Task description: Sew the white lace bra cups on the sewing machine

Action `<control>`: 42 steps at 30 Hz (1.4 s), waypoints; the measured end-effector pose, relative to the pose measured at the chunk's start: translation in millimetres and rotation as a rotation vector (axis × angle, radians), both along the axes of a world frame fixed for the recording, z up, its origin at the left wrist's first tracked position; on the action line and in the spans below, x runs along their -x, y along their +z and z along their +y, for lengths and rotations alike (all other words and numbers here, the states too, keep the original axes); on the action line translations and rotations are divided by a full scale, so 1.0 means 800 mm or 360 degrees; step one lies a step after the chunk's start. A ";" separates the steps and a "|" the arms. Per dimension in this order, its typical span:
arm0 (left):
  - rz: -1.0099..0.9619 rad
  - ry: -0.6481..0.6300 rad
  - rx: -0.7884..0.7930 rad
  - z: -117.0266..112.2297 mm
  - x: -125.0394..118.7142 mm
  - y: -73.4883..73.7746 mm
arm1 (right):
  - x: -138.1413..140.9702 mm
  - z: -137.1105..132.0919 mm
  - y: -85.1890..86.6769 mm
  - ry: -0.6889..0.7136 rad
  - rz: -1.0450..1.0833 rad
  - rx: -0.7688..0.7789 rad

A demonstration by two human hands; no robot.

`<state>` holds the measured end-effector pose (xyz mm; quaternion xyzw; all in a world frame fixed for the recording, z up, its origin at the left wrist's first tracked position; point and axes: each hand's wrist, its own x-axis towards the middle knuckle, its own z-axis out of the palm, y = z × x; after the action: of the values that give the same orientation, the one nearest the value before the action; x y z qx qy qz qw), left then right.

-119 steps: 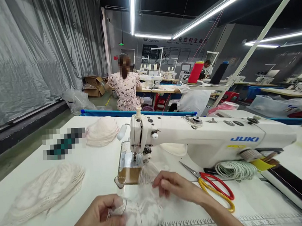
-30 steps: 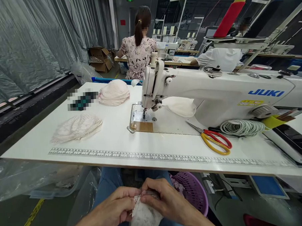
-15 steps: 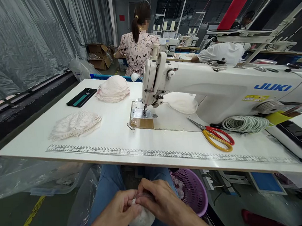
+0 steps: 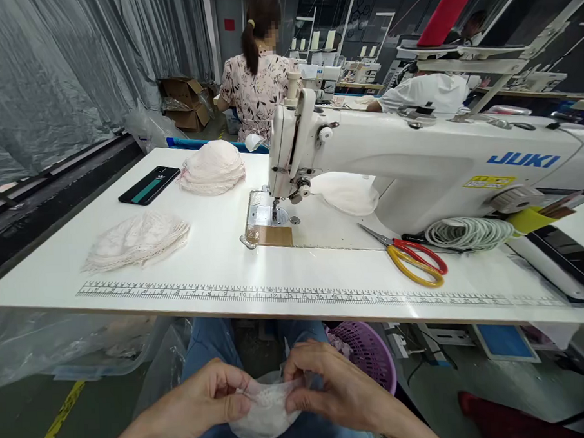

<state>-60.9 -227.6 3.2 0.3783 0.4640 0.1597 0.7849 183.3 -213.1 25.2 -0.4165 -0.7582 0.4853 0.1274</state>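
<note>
Over my lap, below the table's front edge, a small white fabric piece (image 4: 264,414) is stretched between both hands. My left hand (image 4: 210,393) pinches its left side between thumb and fingers. On the opposite side, my right hand (image 4: 323,385) grips the upper right edge, thumb in front. The cloth looks thin and rounded, with a sheer upper edge and a gathered or lacy strip across it. On the table ahead stands a white JUKI sewing machine (image 4: 415,149), its needle area (image 4: 275,213) away from both hands.
A stack of pale fabric pieces (image 4: 212,167) and a second, flatter stack (image 4: 138,242) lie left, near a black phone (image 4: 149,185). Scissors (image 4: 414,262) and a coiled cord (image 4: 469,234) lie right. A purple basket (image 4: 373,354) stands below. Two people (image 4: 254,85) work beyond.
My hands have moved apart, and the white fabric piece, bunched between them before, is now spread open. The view has shifted slightly.
</note>
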 end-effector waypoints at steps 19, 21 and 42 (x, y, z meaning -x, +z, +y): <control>0.0170 -0.0239 -0.0243 0.005 0.009 0.012 | 0.024 0.025 -0.018 0.0363 0.0297 0.0073; 0.0198 -0.0271 -0.0318 0.006 0.002 0.012 | 0.026 0.024 -0.018 0.0291 0.0245 0.0108; 0.0496 -0.0251 -0.0415 -0.004 -0.018 0.005 | 0.024 0.004 -0.036 0.0248 0.0142 0.0148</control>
<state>-46.4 -231.2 7.4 0.5319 0.5242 0.0961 0.6581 163.9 -209.6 -3.3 -0.3397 -0.7584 0.5465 0.1033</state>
